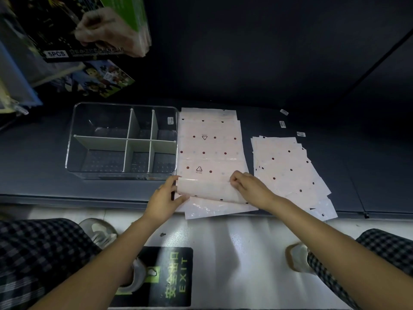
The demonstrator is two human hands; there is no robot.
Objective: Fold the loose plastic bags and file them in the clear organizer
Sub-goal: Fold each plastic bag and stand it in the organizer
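Observation:
A long pale pink plastic bag (210, 148) with dark dots lies flat on the dark shelf, just right of the clear organizer (73, 121). Its near end is curled up and over into a fold (205, 189). My left hand (164, 199) pinches the fold's left edge, thumb under and fingers on top. My right hand (250, 186) pinches the fold's right edge. The organizer has white dividers making several compartments, and I see nothing inside them. A loose pile of similar dotted bags (290, 173) lies to the right.
The dark shelf (33, 157) ends at a front edge just under my hands. Packaged goods (73, 30) hang at the upper left above the organizer. Small price tags (282, 124) sit on the shelf at the back right. A green EXIT floor sticker (169, 276) lies between my feet.

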